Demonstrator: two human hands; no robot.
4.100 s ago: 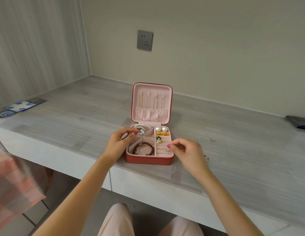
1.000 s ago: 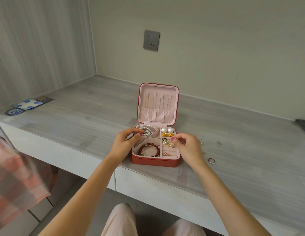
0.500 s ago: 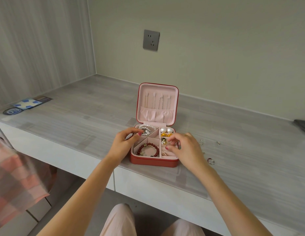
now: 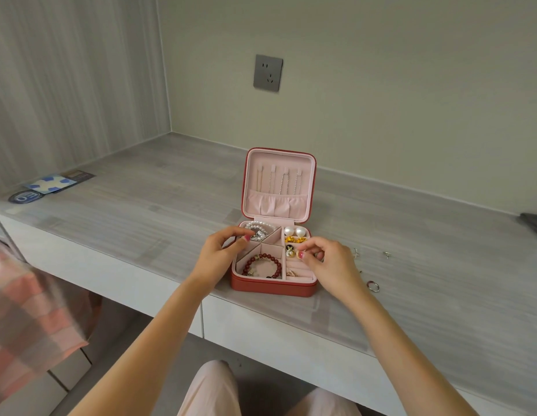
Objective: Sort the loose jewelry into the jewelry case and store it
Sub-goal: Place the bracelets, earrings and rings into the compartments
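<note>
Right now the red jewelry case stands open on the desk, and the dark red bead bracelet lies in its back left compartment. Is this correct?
Not quite. The red jewelry case does stand open on the desk, but the dark red bead bracelet lies in the front left compartment. The back left one holds the pearl bracelet. The head view shows this.
</note>
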